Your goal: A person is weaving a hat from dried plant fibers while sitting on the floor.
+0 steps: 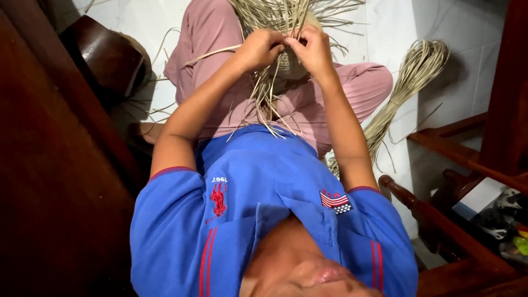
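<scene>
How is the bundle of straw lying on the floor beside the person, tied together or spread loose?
Tied. The straw bundle is pinched narrow near its middle and fans out into a rounded head beyond it, on the white floor.

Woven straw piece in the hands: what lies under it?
Under the woven straw piece lies the lap in pink trousers, with loose strands hanging over it. Both hands, left hand and right hand, cover its top edge.

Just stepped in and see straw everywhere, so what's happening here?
A person sits cross-legged on the white tiled floor, working pale straw strands with both bare hands. The left hand and right hand meet over the lap, pinching strands of a partly woven piece. A tied bundle of straw lies on the floor beside one knee, with dark wooden furniture nearby.
</scene>
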